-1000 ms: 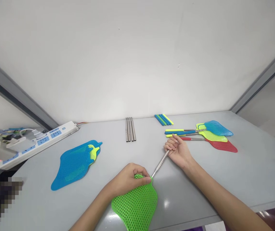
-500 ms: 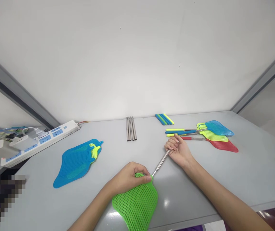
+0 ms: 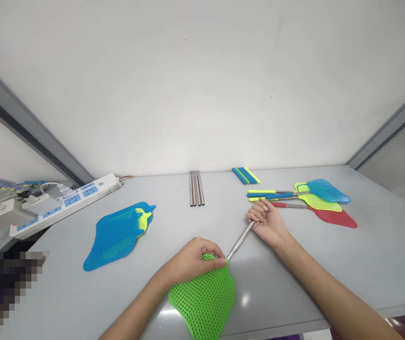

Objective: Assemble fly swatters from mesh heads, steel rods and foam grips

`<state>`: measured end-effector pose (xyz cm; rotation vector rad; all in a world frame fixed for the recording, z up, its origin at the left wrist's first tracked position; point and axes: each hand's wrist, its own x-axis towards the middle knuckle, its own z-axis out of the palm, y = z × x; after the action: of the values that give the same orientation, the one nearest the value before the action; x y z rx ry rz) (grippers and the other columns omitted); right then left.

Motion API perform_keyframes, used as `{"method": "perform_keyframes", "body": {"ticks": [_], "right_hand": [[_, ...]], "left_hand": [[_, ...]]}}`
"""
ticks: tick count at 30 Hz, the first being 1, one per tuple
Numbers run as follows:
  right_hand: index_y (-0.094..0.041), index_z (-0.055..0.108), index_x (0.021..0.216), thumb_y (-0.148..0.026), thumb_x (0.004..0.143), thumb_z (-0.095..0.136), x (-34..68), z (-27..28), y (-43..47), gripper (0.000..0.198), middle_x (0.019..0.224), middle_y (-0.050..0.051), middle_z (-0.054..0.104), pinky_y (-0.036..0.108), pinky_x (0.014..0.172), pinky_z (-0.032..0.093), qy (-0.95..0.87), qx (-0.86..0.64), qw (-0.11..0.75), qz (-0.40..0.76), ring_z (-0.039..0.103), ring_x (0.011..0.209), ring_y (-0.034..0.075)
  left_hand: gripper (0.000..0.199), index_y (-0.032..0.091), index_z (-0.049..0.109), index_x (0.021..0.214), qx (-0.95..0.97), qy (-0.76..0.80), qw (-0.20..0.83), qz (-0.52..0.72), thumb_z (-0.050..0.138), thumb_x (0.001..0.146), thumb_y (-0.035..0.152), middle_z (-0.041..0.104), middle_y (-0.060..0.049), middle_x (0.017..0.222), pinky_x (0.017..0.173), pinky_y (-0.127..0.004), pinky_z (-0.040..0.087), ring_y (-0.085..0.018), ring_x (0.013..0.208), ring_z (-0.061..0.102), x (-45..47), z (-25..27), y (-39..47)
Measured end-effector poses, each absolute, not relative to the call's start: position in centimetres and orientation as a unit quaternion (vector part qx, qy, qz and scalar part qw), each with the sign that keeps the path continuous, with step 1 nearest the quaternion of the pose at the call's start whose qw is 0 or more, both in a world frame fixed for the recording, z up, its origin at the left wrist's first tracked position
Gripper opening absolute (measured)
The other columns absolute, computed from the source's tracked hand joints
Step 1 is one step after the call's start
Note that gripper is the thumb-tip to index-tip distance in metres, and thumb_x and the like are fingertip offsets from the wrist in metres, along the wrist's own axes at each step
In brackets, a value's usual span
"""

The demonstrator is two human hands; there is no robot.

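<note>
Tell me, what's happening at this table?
A person's left hand pinches a green mesh head near its neck, while their right hand holds the metal rod meeting it. Four more rods and some colored grips lie farther back; blue and yellow heads lie left, and whole swatters right.

Slim bare forearms tapering to bare wrists and slender-fingered bare hands

Forward-downward head view over table
</note>
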<state>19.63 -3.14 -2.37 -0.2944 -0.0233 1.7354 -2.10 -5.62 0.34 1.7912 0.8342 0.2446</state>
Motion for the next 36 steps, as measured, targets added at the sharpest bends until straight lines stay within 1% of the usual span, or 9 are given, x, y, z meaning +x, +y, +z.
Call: {"method": "perform_keyframes", "body": {"ticks": [9, 14, 18, 21, 23, 26, 30, 33, 36], "right_hand": [[-0.019, 0.022, 0.055, -0.019, 0.078, 0.042, 19.7, -2.2, -3.2, 0.031, 0.044, -0.008, 0.018, 0.020, 0.038, 0.029, -0.005, -0.126, 0.634, 0.763, 0.022, 0.035, 0.006], [-0.019, 0.021, 0.054, -0.017, 0.078, 0.042, 19.8, -2.1, -3.3, 0.031, 0.044, -0.008, 0.018, 0.020, 0.038, 0.030, -0.027, -0.136, 0.632, 0.762, 0.024, 0.035, 0.006], [-0.019, 0.019, 0.054, -0.011, 0.078, 0.040, 20.4, -1.8, -3.1, 0.032, 0.044, -0.008, 0.019, 0.019, 0.038, 0.031, -0.044, -0.146, 0.647, 0.747, 0.024, 0.034, 0.005], [-0.019, 0.018, 0.053, -0.010, 0.077, 0.038, 21.2, -1.6, -3.0, 0.032, 0.044, -0.008, 0.019, 0.019, 0.038, 0.031, -0.033, -0.134, 0.668, 0.731, 0.023, 0.035, 0.006], [-0.019, 0.018, 0.053, -0.011, 0.077, 0.038, 21.7, -1.5, -3.0, 0.032, 0.044, -0.007, 0.018, 0.020, 0.038, 0.031, -0.021, -0.124, 0.687, 0.716, 0.022, 0.035, 0.006], [-0.019, 0.017, 0.053, -0.013, 0.077, 0.038, 22.2, -1.6, -3.0, 0.032, 0.043, -0.007, 0.018, 0.021, 0.040, 0.032, -0.017, -0.109, 0.718, 0.687, 0.023, 0.036, 0.007], [-0.018, 0.015, 0.052, -0.013, 0.076, 0.038, 22.5, -1.8, -3.1, 0.033, 0.042, -0.006, 0.018, 0.022, 0.042, 0.034, -0.037, -0.104, 0.752, 0.650, 0.024, 0.037, 0.007], [-0.018, 0.014, 0.051, -0.014, 0.076, 0.038, 22.5, -1.7, -3.2, 0.034, 0.042, -0.006, 0.020, 0.022, 0.042, 0.034, -0.049, -0.112, 0.760, 0.638, 0.025, 0.036, 0.007], [-0.018, 0.014, 0.052, -0.014, 0.076, 0.037, 22.3, -1.7, -3.2, 0.033, 0.041, -0.006, 0.020, 0.022, 0.041, 0.033, -0.033, -0.100, 0.759, 0.642, 0.024, 0.036, 0.008]], "left_hand": [[0.025, 0.016, 0.063, 0.075, 0.757, 0.350, 0.542, 0.105, 0.050, 0.073, 0.036, 0.060, 0.000, 0.070, 0.062, -0.019, 0.038, -0.011, 0.066, 0.052, -2.1, 0.3, -5.6], [0.030, 0.017, 0.063, 0.083, 0.744, 0.369, 0.546, 0.110, 0.050, 0.072, 0.042, 0.053, 0.002, 0.060, 0.052, -0.019, 0.033, -0.009, 0.056, 0.045, -2.3, 0.7, -5.5], [0.041, 0.016, 0.062, 0.088, 0.661, 0.366, 0.638, 0.152, 0.040, 0.077, 0.048, 0.060, -0.003, 0.071, 0.061, -0.022, 0.036, -0.013, 0.065, 0.051, -3.1, 1.0, -5.1], [0.055, 0.015, 0.058, 0.097, 0.498, 0.345, 0.769, 0.204, 0.026, 0.078, 0.055, 0.062, -0.008, 0.081, 0.069, -0.029, 0.038, -0.018, 0.074, 0.056, -3.8, 1.0, -4.5], [0.059, 0.012, 0.056, 0.100, 0.396, 0.320, 0.824, 0.249, 0.023, 0.078, 0.056, 0.062, -0.011, 0.086, 0.073, -0.032, 0.039, -0.021, 0.078, 0.057, -4.2, 1.0, -4.2], [0.054, 0.009, 0.055, 0.102, 0.316, 0.314, 0.832, 0.330, 0.030, 0.079, 0.050, 0.061, -0.012, 0.093, 0.079, -0.032, 0.038, -0.023, 0.086, 0.056, -4.5, 1.1, -3.8], [0.043, 0.009, 0.054, 0.104, 0.267, 0.328, 0.810, 0.406, 0.037, 0.080, 0.040, 0.064, -0.011, 0.090, 0.082, -0.032, 0.038, -0.022, 0.086, 0.057, -4.3, 1.0, -3.7], [0.034, 0.012, 0.054, 0.105, 0.258, 0.327, 0.798, 0.435, 0.040, 0.080, 0.032, 0.064, -0.008, 0.089, 0.082, -0.031, 0.039, -0.020, 0.083, 0.059, -4.0, 0.7, -3.9], [0.028, 0.014, 0.057, 0.100, 0.247, 0.329, 0.801, 0.435, 0.045, 0.079, 0.027, 0.064, -0.006, 0.091, 0.082, -0.030, 0.040, -0.019, 0.083, 0.059, -3.9, 0.4, -4.1]]}}
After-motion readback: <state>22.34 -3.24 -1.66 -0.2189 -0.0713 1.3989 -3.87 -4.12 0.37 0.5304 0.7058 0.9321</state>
